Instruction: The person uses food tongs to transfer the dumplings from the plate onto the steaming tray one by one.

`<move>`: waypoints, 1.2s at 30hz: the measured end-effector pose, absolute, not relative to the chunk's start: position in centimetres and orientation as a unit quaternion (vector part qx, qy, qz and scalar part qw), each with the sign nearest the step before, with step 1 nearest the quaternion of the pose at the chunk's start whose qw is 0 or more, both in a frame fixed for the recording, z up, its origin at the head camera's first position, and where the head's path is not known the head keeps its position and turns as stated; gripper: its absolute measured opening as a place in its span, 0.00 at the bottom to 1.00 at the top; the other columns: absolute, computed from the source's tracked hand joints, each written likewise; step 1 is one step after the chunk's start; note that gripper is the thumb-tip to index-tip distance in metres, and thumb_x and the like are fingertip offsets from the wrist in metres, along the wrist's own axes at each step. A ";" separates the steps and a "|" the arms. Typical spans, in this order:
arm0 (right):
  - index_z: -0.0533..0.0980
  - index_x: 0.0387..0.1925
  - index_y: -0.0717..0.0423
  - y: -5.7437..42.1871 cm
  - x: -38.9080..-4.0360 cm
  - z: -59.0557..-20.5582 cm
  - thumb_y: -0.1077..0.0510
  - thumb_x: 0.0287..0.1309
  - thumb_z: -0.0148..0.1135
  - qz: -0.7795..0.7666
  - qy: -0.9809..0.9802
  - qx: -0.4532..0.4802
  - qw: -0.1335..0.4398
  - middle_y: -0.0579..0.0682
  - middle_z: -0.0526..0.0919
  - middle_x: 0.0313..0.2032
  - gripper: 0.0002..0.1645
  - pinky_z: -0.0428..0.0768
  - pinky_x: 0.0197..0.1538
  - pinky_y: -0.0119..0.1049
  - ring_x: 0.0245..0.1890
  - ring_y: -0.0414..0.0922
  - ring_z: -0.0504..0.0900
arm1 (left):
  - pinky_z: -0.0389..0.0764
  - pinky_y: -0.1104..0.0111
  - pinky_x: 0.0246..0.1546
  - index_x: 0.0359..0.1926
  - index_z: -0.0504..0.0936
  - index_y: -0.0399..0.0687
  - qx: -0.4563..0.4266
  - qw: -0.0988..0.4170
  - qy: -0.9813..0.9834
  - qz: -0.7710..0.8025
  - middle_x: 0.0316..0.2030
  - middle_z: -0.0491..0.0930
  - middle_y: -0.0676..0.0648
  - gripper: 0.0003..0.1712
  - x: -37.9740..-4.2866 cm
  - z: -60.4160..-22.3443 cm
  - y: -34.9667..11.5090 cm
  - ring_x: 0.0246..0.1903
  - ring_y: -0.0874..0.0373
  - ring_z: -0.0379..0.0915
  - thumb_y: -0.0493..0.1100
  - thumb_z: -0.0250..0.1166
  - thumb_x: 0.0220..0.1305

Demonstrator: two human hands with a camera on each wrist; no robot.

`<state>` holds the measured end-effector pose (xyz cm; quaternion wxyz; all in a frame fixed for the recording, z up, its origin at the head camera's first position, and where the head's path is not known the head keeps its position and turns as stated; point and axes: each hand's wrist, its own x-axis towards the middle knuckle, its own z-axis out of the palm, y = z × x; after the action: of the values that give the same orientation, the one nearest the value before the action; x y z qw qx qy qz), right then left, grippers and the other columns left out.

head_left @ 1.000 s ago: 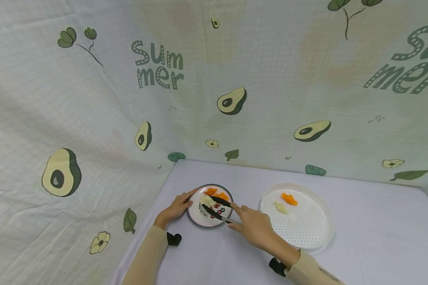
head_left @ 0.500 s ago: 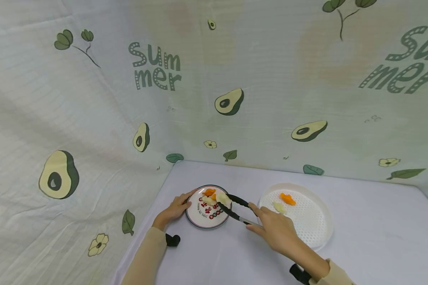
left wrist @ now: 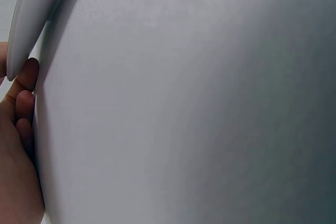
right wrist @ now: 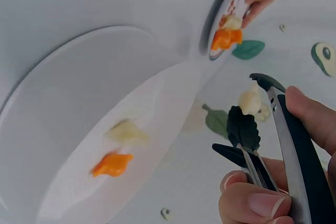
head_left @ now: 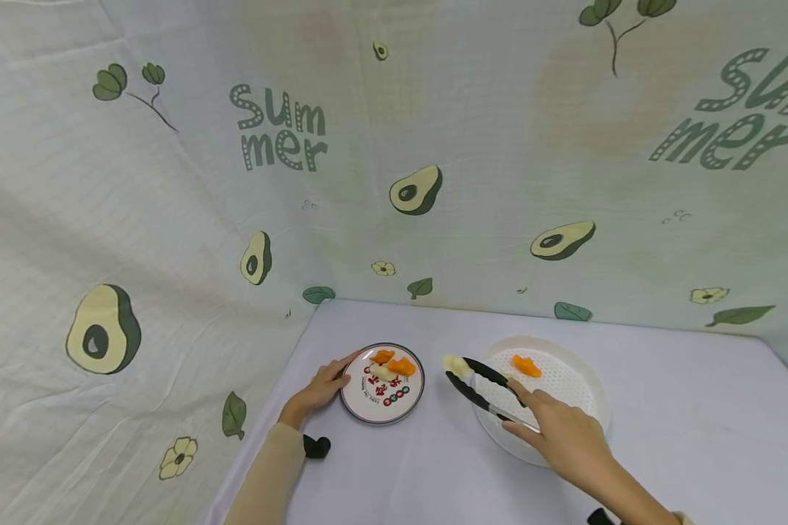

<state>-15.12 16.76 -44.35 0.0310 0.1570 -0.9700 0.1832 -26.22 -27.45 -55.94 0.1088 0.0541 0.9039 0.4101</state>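
Observation:
My left hand (head_left: 318,390) pinches the left rim of a small white plate (head_left: 361,399), thumb over the edge, fingers beneath in the left wrist view. Two orange pieces (head_left: 402,366) and a cream-coloured piece (head_left: 382,372) lie on that plate. In my right hand (head_left: 565,434) are black-tipped metal tongs (head_left: 474,397), their tips closed about a pale cream piece (head_left: 456,365). The tongs hang between the plate and a large white round tray (head_left: 578,397), overlapping the tray's left side. On the tray sit an orange piece (head_left: 527,366) and a pale piece (right wrist: 127,132), mostly hidden by the tongs in the head view.
A white cloth covers the table (head_left: 683,408). Behind and to the left hangs a fabric backdrop (head_left: 486,146) printed with avocados and leaves, meeting the table's back and left edges.
The right hand has carried the tongs and pale piece rightward, from over the small plate to the tray's left side. The left hand has stayed at the plate's rim.

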 end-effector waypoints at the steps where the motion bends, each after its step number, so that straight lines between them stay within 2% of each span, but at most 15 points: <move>1: 0.72 0.67 0.53 17.3 -15.0 -44.4 0.32 0.58 0.64 0.182 -0.971 0.154 0.029 0.54 0.83 0.48 0.43 0.74 0.21 0.44 0.30 0.49 0.82 | 0.54 0.38 0.63 0.76 0.62 0.63 0.053 0.110 0.904 0.411 0.67 0.67 0.43 0.31 -26.1 -55.9 -27.4 0.61 0.45 0.56 0.43 0.54 0.76; 5: 0.71 0.68 0.56 19.2 -14.7 -44.6 0.31 0.58 0.63 0.180 -0.974 0.138 0.015 0.61 0.81 0.54 0.46 0.77 0.24 0.50 0.39 0.59 0.84 | 0.54 0.38 0.63 0.76 0.63 0.63 0.049 0.112 0.902 0.413 0.67 0.66 0.43 0.31 -26.0 -55.8 -27.4 0.61 0.45 0.56 0.43 0.54 0.76; 7: 0.71 0.68 0.56 20.0 -14.6 -44.8 0.30 0.58 0.62 0.176 -0.976 0.130 0.007 0.62 0.81 0.54 0.47 0.77 0.25 0.52 0.40 0.61 0.84 | 0.54 0.38 0.63 0.76 0.63 0.64 0.050 0.110 0.903 0.413 0.67 0.66 0.43 0.30 -26.1 -55.8 -27.4 0.61 0.45 0.56 0.44 0.54 0.76; 16: 0.71 0.68 0.56 22.0 -14.4 -46.0 0.30 0.58 0.62 0.169 -0.978 0.120 -0.016 0.63 0.81 0.53 0.47 0.76 0.26 0.56 0.40 0.63 0.83 | 0.54 0.38 0.63 0.76 0.63 0.63 0.049 0.110 0.903 0.412 0.68 0.66 0.42 0.31 -26.0 -55.6 -27.4 0.61 0.44 0.56 0.42 0.54 0.76; 25: 0.71 0.68 0.58 22.2 -14.5 -47.2 0.29 0.58 0.61 0.168 -0.979 0.113 -0.034 0.66 0.79 0.54 0.48 0.77 0.30 0.61 0.45 0.68 0.81 | 0.54 0.38 0.63 0.75 0.63 0.62 0.050 0.107 0.904 0.412 0.68 0.66 0.42 0.31 -25.8 -55.5 -27.2 0.60 0.44 0.56 0.42 0.54 0.75; 32: 0.72 0.67 0.57 22.0 -15.0 -47.9 0.31 0.57 0.63 0.164 -0.979 0.114 -0.043 0.63 0.81 0.52 0.46 0.78 0.30 0.59 0.45 0.64 0.82 | 0.54 0.38 0.63 0.75 0.63 0.63 0.043 0.108 0.905 0.410 0.67 0.67 0.42 0.31 -25.8 -55.5 -27.2 0.60 0.44 0.57 0.42 0.55 0.75; 36: 0.73 0.66 0.58 21.9 -15.1 -48.0 0.34 0.57 0.65 0.163 -0.978 0.119 -0.042 0.62 0.82 0.50 0.44 0.77 0.28 0.54 0.41 0.59 0.83 | 0.55 0.38 0.62 0.75 0.64 0.63 0.044 0.108 0.906 0.407 0.68 0.66 0.42 0.30 -25.9 -55.6 -27.2 0.60 0.45 0.57 0.43 0.55 0.75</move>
<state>-15.10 21.89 -48.02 -0.0421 0.1189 -0.9785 0.1634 -25.93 -27.22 -55.63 0.1078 0.0441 0.9058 0.4075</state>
